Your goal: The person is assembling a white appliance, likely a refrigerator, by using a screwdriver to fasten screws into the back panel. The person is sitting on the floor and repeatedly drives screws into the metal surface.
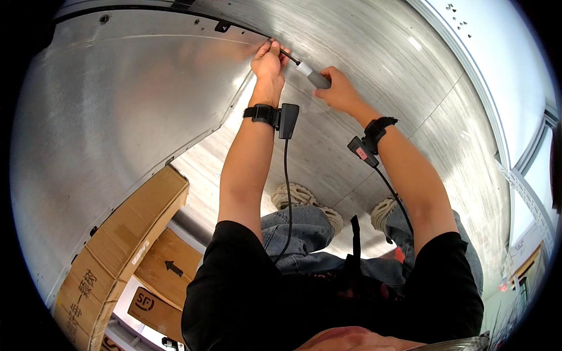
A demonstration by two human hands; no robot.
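My right hand [338, 89] is wrapped around the thick grey and white handle of a screwdriver [318, 79]. Its thin dark shaft slants up and left to the corner of a large metal panel [158, 88]. There, my left hand [269, 63] is closed, with thumb and fingers pinched around the shaft's front end beside the panel's dark edge. My fingertips hide the tip, so I cannot tell whether a screw sits on it. Small holes and a black tab [223, 26] show along that edge.
A long cardboard box [126, 216] lies under the panel's near edge, with more cartons [167, 263] below. Small dark screws [459, 24] lie scattered on a white surface at upper right. Cables run down from black devices strapped to both wrists. My shoes stand on the wood-look floor [374, 47].
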